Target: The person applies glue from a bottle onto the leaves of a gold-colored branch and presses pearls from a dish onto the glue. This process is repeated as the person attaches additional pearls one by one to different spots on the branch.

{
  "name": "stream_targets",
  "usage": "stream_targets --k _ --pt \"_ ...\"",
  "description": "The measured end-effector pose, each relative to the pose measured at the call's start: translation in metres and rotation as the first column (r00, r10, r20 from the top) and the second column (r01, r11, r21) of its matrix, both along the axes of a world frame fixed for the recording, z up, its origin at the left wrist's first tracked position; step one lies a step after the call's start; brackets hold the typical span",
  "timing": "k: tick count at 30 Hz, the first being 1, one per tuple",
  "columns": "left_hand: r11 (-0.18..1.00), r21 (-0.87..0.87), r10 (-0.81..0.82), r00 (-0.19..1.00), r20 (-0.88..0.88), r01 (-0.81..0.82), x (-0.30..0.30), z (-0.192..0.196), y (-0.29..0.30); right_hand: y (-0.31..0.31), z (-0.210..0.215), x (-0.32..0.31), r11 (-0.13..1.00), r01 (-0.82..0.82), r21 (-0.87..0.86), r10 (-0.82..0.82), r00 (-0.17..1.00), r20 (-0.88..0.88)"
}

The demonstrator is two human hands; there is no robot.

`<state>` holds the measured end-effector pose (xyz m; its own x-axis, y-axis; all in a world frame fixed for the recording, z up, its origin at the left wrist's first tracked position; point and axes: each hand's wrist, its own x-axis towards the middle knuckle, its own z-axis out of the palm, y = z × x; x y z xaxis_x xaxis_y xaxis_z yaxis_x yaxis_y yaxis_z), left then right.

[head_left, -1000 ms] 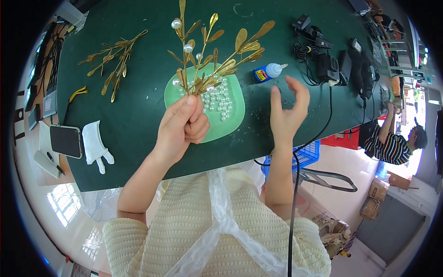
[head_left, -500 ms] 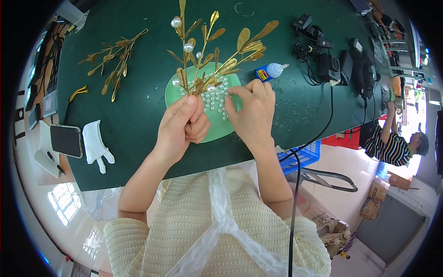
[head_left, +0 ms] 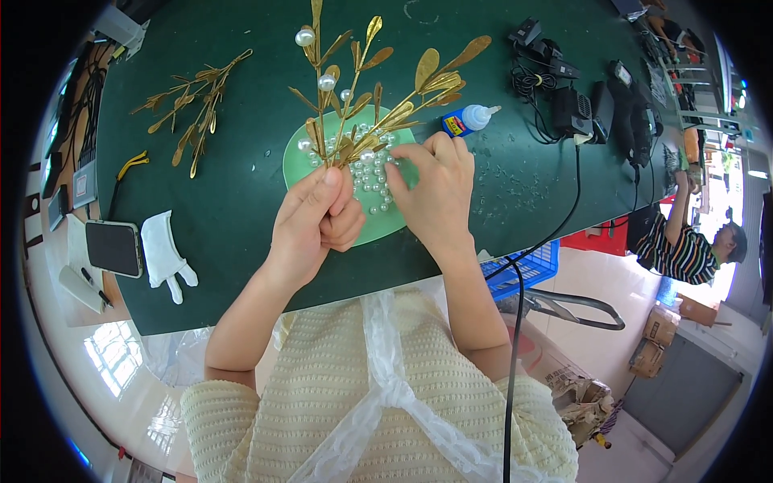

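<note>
Gold leaf sprig with a few white pearls glued on its stems stands upright, fanning out above the left hand, which is clenched around the base of the stems, thumb and forefinger pinched together. The sprig sits over the light green dish, which lies on the tabletop under both hands and carries a scatter of loose pearls. The right hand is just right of the left hand, fingers curled down onto the dish at the pearls; fingertips are hidden, so cannot tell if it grips a pearl or only touches them. Just above the right hand lies a small glue bottle, blue label, white nozzle pointing right. Further right of that hand, a cluster of black chargers and cables, one black cable running down off the tabletop edge past the right forearm. Well left of the left hand, up and away, a second gold leaf sprig lies flat. Lower left of the left hand: a white glove, beside it a dark phone, and a yellow-handled tool above them. Far right, off the tabletop, another person in a striped shirt.
</note>
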<state>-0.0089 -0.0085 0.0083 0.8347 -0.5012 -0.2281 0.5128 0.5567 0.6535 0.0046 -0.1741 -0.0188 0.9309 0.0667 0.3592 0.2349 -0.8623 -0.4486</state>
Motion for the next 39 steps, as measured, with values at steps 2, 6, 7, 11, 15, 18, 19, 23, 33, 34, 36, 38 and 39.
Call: stream_targets --k 2,6,7,11,15,18,19,23,33,34,36,38,39 --pt "1.0 0.003 0.004 1.0 0.002 -0.004 0.0 0.0 0.0 -0.001 0.0 0.0 1.0 -0.001 0.002 0.001 1.0 0.001" --pt "0.999 0.041 0.003 1.0 0.031 -0.005 0.0 -0.001 0.0 -0.013 0.015 -0.001 0.965 0.012 0.263 0.004 0.998 -0.061" --pt "0.998 0.068 0.004 0.998 0.056 -0.008 -0.001 -0.003 -0.001 -0.02 0.019 -0.001 0.934 0.019 0.357 -0.008 0.999 -0.031" --pt "0.995 0.097 -0.018 0.992 0.124 0.006 -0.005 -0.005 -0.001 -0.048 0.048 -0.009 0.72 0.08 0.689 -0.004 0.994 -0.111" --pt "0.986 0.165 -0.047 0.982 0.182 0.017 -0.008 -0.008 -0.002 -0.05 0.064 -0.009 0.594 -0.003 0.804 0.129 0.987 -0.091" --pt "0.979 0.201 -0.06 0.975 0.214 0.016 -0.008 -0.008 -0.004 -0.05 0.064 -0.007 0.532 -0.049 0.845 0.205 0.976 -0.072" --pt "0.979 0.204 -0.061 0.975 0.212 0.017 -0.008 -0.007 -0.005 -0.05 0.064 -0.006 0.488 -0.048 0.872 0.22 0.973 -0.07" --pt "0.98 0.196 -0.076 0.972 0.223 0.031 -0.008 -0.009 -0.004 -0.049 0.063 -0.006 0.398 0.001 0.917 0.264 0.958 -0.115" --pt "0.961 0.267 -0.143 0.959 0.245 0.075 -0.009 -0.011 -0.002 -0.052 0.063 -0.007 0.252 0.126 0.959 0.326 0.922 -0.207" --pt "0.959 0.27 -0.152 0.956 0.249 0.082 -0.009 -0.011 -0.002 -0.053 0.062 -0.006 0.239 0.139 0.961 0.347 0.912 -0.219" --pt "0.959 0.273 -0.141 0.959 0.247 0.071 -0.01 -0.008 -0.005 -0.053 0.065 -0.005 0.232 0.138 0.963 0.371 0.903 -0.219" --pt "0.959 0.277 -0.127 0.961 0.244 0.057 -0.01 -0.006 -0.006 -0.053 0.066 -0.003 0.224 0.137 0.965 0.397 0.891 -0.219" --pt "0.96 0.274 -0.13 0.962 0.241 0.061 -0.01 -0.005 -0.006 -0.054 0.066 -0.003 0.207 0.124 0.97 0.439 0.875 -0.206"
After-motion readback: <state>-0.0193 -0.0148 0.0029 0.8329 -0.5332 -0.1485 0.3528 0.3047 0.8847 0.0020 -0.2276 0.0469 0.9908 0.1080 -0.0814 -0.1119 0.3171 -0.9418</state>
